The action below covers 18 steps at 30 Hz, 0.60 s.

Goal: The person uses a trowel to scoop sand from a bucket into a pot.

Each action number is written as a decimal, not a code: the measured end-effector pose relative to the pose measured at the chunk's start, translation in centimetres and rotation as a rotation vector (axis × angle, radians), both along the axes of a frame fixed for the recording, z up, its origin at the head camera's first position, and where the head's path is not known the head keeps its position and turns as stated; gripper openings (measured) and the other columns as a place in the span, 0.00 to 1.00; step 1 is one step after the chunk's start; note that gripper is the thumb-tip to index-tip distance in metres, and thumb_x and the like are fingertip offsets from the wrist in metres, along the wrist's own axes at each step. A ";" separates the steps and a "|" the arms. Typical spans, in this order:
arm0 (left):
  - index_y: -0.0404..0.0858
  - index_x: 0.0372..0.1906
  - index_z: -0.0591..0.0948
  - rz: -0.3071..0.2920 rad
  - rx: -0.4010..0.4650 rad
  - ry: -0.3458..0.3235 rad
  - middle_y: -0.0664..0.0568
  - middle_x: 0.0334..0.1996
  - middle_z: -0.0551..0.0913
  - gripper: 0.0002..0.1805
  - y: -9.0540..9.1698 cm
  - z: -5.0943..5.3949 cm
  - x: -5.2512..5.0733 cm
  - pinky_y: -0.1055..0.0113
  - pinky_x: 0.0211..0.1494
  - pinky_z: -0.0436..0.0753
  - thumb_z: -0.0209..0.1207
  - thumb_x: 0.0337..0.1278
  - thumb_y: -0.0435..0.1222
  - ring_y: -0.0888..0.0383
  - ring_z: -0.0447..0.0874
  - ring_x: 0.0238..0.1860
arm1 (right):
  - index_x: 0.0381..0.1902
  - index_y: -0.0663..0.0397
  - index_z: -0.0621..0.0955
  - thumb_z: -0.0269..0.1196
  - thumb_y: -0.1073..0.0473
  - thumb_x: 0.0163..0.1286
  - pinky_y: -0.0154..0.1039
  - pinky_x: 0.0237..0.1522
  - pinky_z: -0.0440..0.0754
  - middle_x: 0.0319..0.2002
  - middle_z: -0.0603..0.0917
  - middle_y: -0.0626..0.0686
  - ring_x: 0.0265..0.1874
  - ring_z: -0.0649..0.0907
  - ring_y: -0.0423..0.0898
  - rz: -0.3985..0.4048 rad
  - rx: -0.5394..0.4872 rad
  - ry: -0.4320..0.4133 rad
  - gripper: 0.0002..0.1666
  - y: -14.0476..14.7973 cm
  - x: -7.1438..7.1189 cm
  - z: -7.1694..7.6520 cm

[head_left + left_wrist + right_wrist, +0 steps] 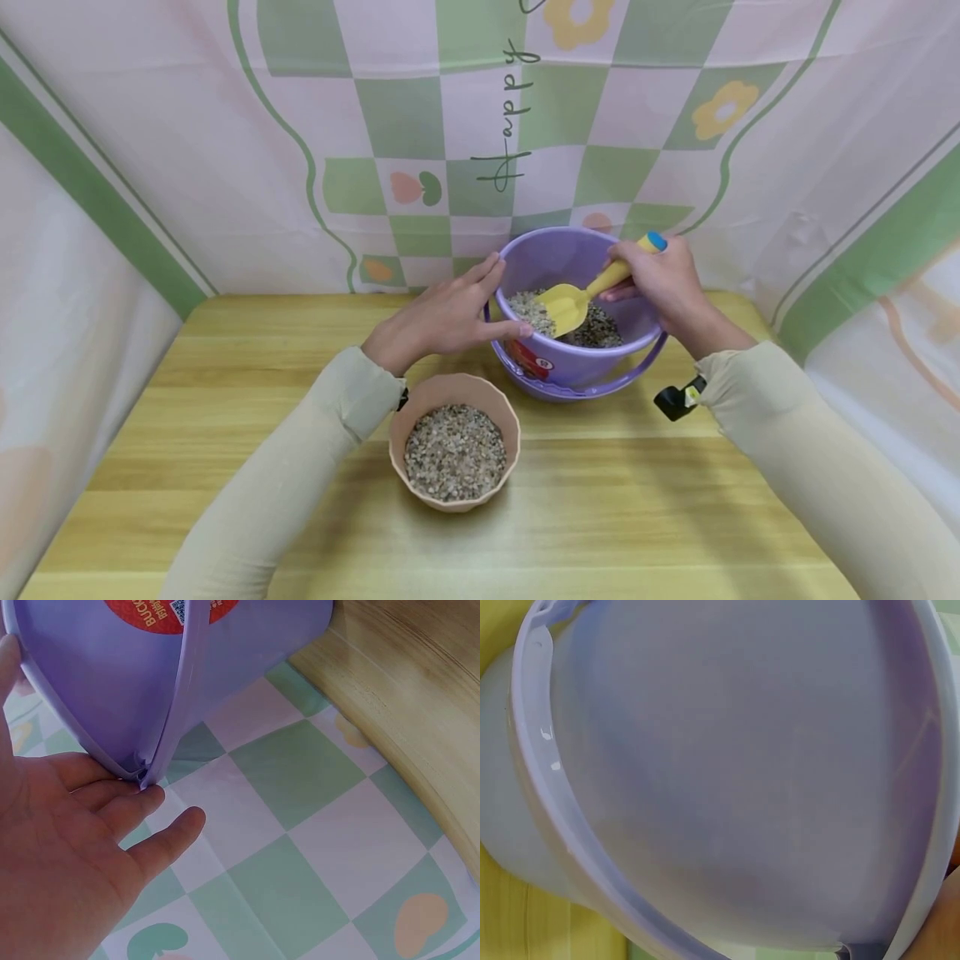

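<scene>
A purple bucket (577,362) with a red label stands at the back of the table, dark and pale gravel inside. My right hand (663,279) grips the yellow handle of a small shovel with a blue end cap. The yellow shovel (564,308) dips into the bucket, its blade against pale gravel (531,310) at the left. Spread along the bucket's left rim is my left hand (453,317), thumb towards the front. In the left wrist view its fingers (127,814) touch the rim by the handle's joint. Purple wall and handle (585,847) fill most of the right wrist view.
A peach-coloured faceted bowl (401,417) holding gravel (456,454) stands in front of the bucket, close to the left forearm. Behind the wooden table (600,517) hangs a green-and-white checked cloth (480,125). Cloth also hangs at both sides.
</scene>
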<state>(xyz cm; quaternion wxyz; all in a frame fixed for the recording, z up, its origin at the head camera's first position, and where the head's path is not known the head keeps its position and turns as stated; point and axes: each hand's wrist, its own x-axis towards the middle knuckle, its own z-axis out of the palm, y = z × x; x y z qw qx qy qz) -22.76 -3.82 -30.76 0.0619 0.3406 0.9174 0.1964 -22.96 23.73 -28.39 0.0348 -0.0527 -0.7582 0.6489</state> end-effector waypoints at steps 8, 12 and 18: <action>0.37 0.80 0.43 -0.002 -0.003 -0.002 0.43 0.80 0.39 0.59 0.0 0.0 -0.1 0.49 0.74 0.61 0.49 0.59 0.71 0.46 0.50 0.77 | 0.32 0.65 0.80 0.58 0.65 0.70 0.40 0.24 0.86 0.22 0.87 0.57 0.16 0.87 0.49 0.025 -0.036 -0.021 0.08 0.1 0.1 0.1; 0.38 0.80 0.43 0.001 -0.003 -0.004 0.43 0.80 0.39 0.59 0.0 -0.1 0.0 0.49 0.74 0.62 0.49 0.59 0.71 0.46 0.50 0.77 | 0.32 0.65 0.80 0.58 0.65 0.70 0.40 0.24 0.86 0.22 0.87 0.58 0.16 0.87 0.49 0.029 -0.047 -0.025 0.08 0.0 0.1 0.2; 0.38 0.80 0.42 0.003 -0.005 -0.007 0.44 0.80 0.38 0.59 0.0 0.0 0.0 0.49 0.74 0.61 0.49 0.59 0.71 0.47 0.49 0.77 | 0.32 0.65 0.80 0.59 0.66 0.69 0.40 0.24 0.86 0.21 0.87 0.58 0.16 0.87 0.50 0.034 -0.073 -0.028 0.07 0.1 0.1 0.3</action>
